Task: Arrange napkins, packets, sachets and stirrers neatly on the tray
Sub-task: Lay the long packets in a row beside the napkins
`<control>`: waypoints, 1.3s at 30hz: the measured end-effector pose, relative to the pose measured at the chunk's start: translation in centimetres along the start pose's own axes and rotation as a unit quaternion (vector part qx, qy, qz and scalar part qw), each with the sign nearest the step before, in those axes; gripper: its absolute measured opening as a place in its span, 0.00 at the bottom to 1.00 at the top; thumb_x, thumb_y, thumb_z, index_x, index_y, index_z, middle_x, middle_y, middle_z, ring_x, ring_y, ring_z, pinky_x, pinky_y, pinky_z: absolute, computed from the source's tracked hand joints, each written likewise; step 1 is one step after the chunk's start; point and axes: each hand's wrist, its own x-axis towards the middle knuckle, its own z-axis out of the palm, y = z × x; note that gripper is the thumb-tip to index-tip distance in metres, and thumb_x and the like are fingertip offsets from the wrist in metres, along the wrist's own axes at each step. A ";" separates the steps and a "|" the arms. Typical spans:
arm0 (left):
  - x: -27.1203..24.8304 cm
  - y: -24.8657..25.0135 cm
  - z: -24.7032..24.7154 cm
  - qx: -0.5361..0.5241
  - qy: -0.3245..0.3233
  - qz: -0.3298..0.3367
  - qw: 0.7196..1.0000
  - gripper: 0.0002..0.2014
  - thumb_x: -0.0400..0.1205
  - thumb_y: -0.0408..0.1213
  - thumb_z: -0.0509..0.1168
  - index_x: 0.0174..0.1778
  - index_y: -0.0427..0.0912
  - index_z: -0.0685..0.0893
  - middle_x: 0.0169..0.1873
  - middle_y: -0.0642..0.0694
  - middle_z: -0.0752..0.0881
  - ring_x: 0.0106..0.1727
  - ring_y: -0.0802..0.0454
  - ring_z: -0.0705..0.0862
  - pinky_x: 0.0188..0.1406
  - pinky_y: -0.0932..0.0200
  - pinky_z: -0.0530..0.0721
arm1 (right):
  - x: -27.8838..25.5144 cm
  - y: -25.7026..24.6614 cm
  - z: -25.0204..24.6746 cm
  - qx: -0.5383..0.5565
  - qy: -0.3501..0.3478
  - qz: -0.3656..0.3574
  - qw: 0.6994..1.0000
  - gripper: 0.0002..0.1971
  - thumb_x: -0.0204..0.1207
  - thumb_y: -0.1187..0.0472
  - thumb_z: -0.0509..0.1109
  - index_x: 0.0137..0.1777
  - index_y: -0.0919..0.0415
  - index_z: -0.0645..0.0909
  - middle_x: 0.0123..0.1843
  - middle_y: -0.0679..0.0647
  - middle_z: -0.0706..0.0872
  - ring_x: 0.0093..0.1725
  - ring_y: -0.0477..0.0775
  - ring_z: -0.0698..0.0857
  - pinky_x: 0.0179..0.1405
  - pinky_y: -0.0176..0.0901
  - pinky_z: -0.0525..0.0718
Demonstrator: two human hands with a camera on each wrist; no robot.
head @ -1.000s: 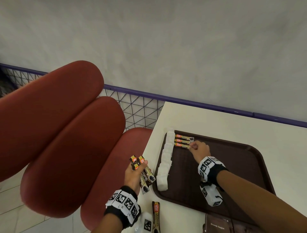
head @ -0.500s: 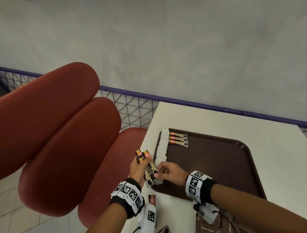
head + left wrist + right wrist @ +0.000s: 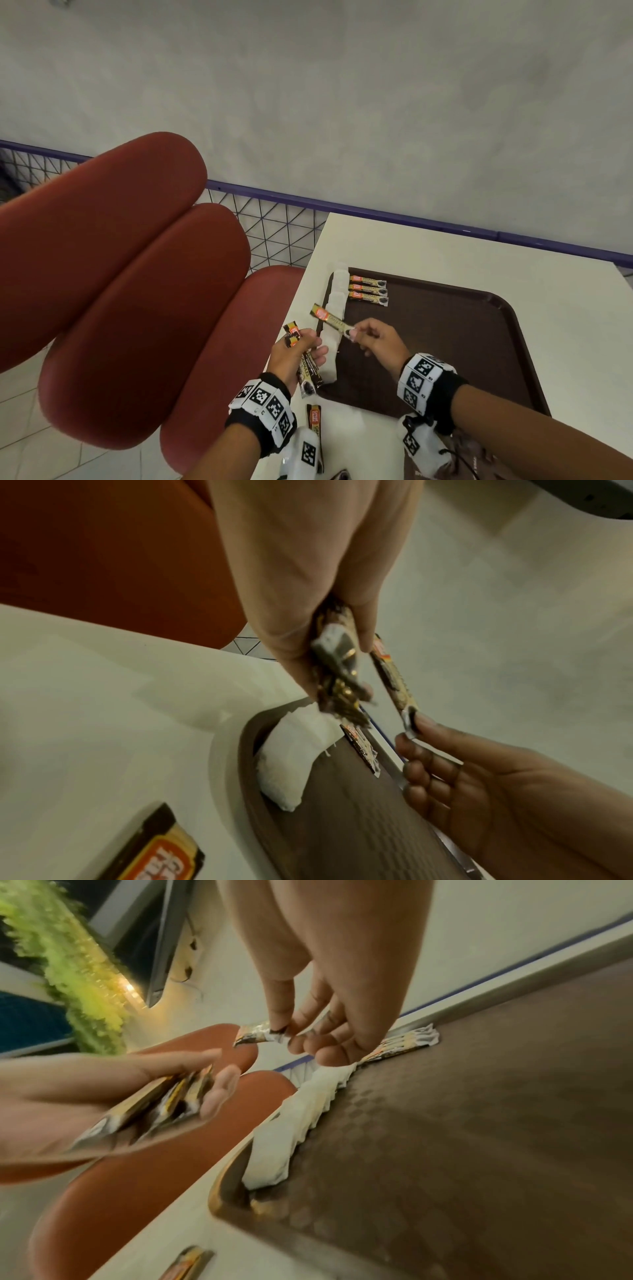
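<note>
your right hand (image 3: 375,339) pinches one sachet (image 3: 331,321) by its dark end, thumb and first finger tight on it, the other fingers loosely curled. the sachet hangs in the air just above the left edge of the tray (image 3: 479,342), over the row of napkins (image 3: 334,329). your left hand (image 3: 296,356) is curled round a bunch of sachets (image 3: 306,368), just off the tray's left edge.

the sachet looks light and thin, a little stiff along its length but easy to bend. its skin looks shiny, so it may slip. the flat sealed end looks like the best place to hold it, and that is where you have it. it should not break, but a hard squeeze could crease it.

three sachets (image 3: 368,290) lie in a neat stack of lines at the tray's far left corner, just beside the napkins. the next free spot looks to be right under them, toward you.

the napkins are soft and light, so a bump from your hand could push them out of line. keep the sachet high as it goes over them.

one more sachet (image 3: 313,419) lies on the table (image 3: 445,253), near the tray's near left corner. a red seat (image 3: 137,291) sits to the left of the tray, past the table edge. i see no stirrers.
</note>
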 end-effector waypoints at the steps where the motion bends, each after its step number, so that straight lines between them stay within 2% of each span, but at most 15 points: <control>1: 0.0 0.0 -0.1 0.001 0.005 -0.005 1.000 0.01 0.81 0.29 0.65 0.44 0.35 0.80 0.33 0.38 0.84 0.30 0.46 0.87 0.33 0.54 0.88 | 0.3 0.1 -0.5 0.003 0.025 0.000 1.000 0.02 0.76 0.67 0.70 0.42 0.61 0.80 0.35 0.52 0.81 0.32 0.45 0.75 0.26 0.29 0.75; 3: 0.3 -0.1 -0.3 0.008 0.024 -0.013 1.000 0.04 0.81 0.32 0.66 0.43 0.37 0.78 0.28 0.40 0.81 0.24 0.49 0.84 0.25 0.56 0.86 | 1.0 0.4 -1.9 -0.002 0.066 0.002 0.998 0.01 0.76 0.67 0.69 0.43 0.63 0.80 0.35 0.52 0.82 0.32 0.46 0.75 0.27 0.28 0.75; 6: 1.0 0.0 -0.7 0.013 0.053 -0.017 0.998 0.07 0.81 0.35 0.67 0.43 0.39 0.73 0.22 0.44 0.76 0.17 0.52 0.76 0.19 0.59 0.79 | 2.4 1.2 -4.5 -0.051 0.114 0.018 0.992 0.06 0.74 0.66 0.72 0.37 0.57 0.80 0.34 0.51 0.84 0.36 0.48 0.79 0.37 0.35 0.76; 9: 1.4 0.2 -0.9 0.002 0.078 -0.023 0.997 0.11 0.81 0.40 0.67 0.44 0.42 0.70 0.21 0.46 0.72 0.15 0.53 0.72 0.16 0.62 0.75 | 3.8 1.7 -6.8 -0.120 0.121 0.064 0.983 0.09 0.73 0.63 0.73 0.33 0.55 0.80 0.32 0.50 0.84 0.39 0.51 0.81 0.46 0.42 0.76; 11: 1.6 0.4 -1.0 -0.003 0.092 -0.022 0.996 0.12 0.81 0.45 0.66 0.46 0.44 0.70 0.20 0.46 0.71 0.14 0.53 0.70 0.16 0.63 0.74 | 4.5 1.7 -7.6 -0.160 0.113 0.086 0.977 0.08 0.73 0.61 0.73 0.34 0.55 0.81 0.32 0.50 0.84 0.41 0.52 0.82 0.47 0.41 0.75; 15: 1.9 0.5 -1.1 0.017 0.119 -0.021 0.992 0.17 0.81 0.52 0.63 0.45 0.42 0.67 0.20 0.46 0.69 0.15 0.53 0.70 0.17 0.62 0.74 | 5.8 1.3 -7.4 -0.186 0.115 0.127 0.968 0.03 0.73 0.64 0.72 0.42 0.64 0.86 0.38 0.56 0.85 0.44 0.52 0.82 0.46 0.39 0.75; 18: 1.9 0.6 -1.1 -0.001 0.129 -0.025 0.991 0.16 0.82 0.48 0.64 0.54 0.44 0.65 0.23 0.45 0.69 0.17 0.53 0.70 0.18 0.62 0.75 | 6.9 0.8 -6.9 -0.193 0.088 0.170 0.962 0.09 0.73 0.64 0.73 0.49 0.70 0.86 0.42 0.58 0.86 0.48 0.55 0.83 0.51 0.43 0.78; 21: 1.8 0.8 -1.3 -0.008 0.132 -0.025 0.991 0.15 0.84 0.42 0.62 0.59 0.45 0.63 0.25 0.45 0.68 0.19 0.52 0.69 0.17 0.62 0.75 | 7.9 0.2 -6.6 -0.228 0.070 0.204 0.949 0.16 0.73 0.61 0.73 0.56 0.72 0.84 0.54 0.62 0.86 0.58 0.58 0.83 0.58 0.43 0.78; 22: 1.8 0.8 -1.5 -0.011 0.132 -0.024 0.991 0.15 0.84 0.40 0.62 0.60 0.44 0.63 0.25 0.45 0.68 0.19 0.52 0.69 0.17 0.62 0.74 | 8.2 0.1 -6.6 -0.236 0.066 0.215 0.945 0.18 0.73 0.60 0.73 0.58 0.73 0.83 0.55 0.63 0.86 0.57 0.58 0.83 0.56 0.42 0.79; 24: 1.9 0.8 -1.9 -0.019 0.131 -0.020 0.991 0.15 0.84 0.36 0.60 0.62 0.44 0.63 0.26 0.45 0.68 0.20 0.52 0.68 0.17 0.62 0.74 | 8.7 0.0 -6.5 -0.234 0.064 0.236 0.941 0.19 0.72 0.59 0.74 0.57 0.74 0.83 0.49 0.63 0.85 0.50 0.56 0.82 0.48 0.40 0.76; 26: 2.0 0.6 -2.2 -0.021 0.131 -0.016 0.991 0.14 0.84 0.34 0.59 0.62 0.44 0.64 0.26 0.45 0.68 0.22 0.51 0.68 0.17 0.61 0.73 | 9.2 0.1 -6.5 -0.238 0.071 0.252 0.935 0.21 0.70 0.57 0.76 0.55 0.74 0.84 0.45 0.61 0.84 0.46 0.56 0.81 0.44 0.40 0.75; 31: 2.1 0.3 -2.7 -0.009 0.131 -0.017 0.991 0.12 0.83 0.34 0.60 0.58 0.44 0.63 0.26 0.45 0.68 0.22 0.51 0.68 0.19 0.61 0.73 | 10.0 0.5 -6.4 -0.252 0.086 0.272 0.925 0.22 0.67 0.53 0.79 0.49 0.73 0.84 0.43 0.61 0.84 0.44 0.58 0.82 0.39 0.41 0.75; 34: 2.3 0.0 -2.8 -0.006 0.134 -0.022 0.991 0.12 0.83 0.35 0.61 0.58 0.44 0.64 0.27 0.44 0.69 0.22 0.51 0.69 0.18 0.61 0.74 | 10.2 0.4 -6.2 -0.263 0.091 0.281 0.918 0.22 0.68 0.53 0.77 0.52 0.72 0.84 0.44 0.60 0.84 0.43 0.56 0.81 0.25 0.38 0.71; 35: 2.3 0.0 -2.8 -0.004 0.135 -0.023 0.991 0.12 0.83 0.35 0.61 0.58 0.44 0.65 0.27 0.44 0.69 0.22 0.51 0.69 0.17 0.61 0.74 | 10.2 0.4 -6.1 -0.263 0.097 0.281 0.918 0.21 0.69 0.54 0.77 0.53 0.72 0.84 0.45 0.61 0.84 0.43 0.56 0.81 0.24 0.37 0.70; 39: 2.3 0.0 -2.5 0.003 0.132 -0.020 0.991 0.13 0.83 0.39 0.62 0.58 0.44 0.66 0.27 0.45 0.70 0.23 0.52 0.70 0.18 0.61 0.75 | 10.2 0.4 -6.0 -0.251 0.118 0.272 0.921 0.17 0.71 0.59 0.76 0.54 0.72 0.84 0.55 0.64 0.87 0.44 0.57 0.81 0.35 0.38 0.76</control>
